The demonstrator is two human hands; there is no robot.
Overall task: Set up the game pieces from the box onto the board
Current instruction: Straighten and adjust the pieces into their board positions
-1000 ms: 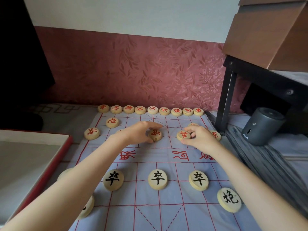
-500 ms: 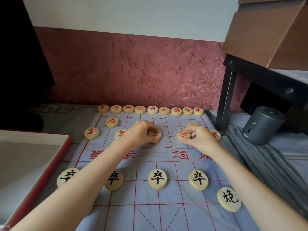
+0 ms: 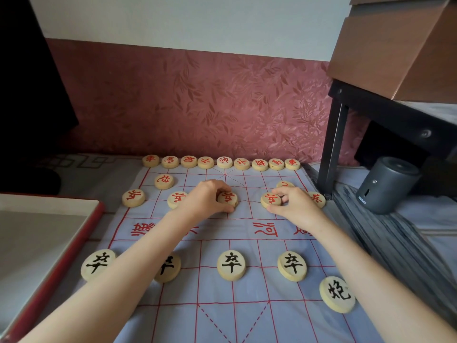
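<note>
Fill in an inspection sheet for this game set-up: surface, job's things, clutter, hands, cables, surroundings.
Surface: cloth board with a red grid, lying flat.
Job's things: red back row of nine pieces along the far edge; black pieces on the near side; red-rimmed box at left, no pieces in its visible part.
Clutter: grey cylinder right of the board.
Hands: left hand grips middle red piece; right hand pinches right red piece.
Cables: nothing seen.
Surroundings: red patterned wall; black table leg; cardboard box above.
</note>
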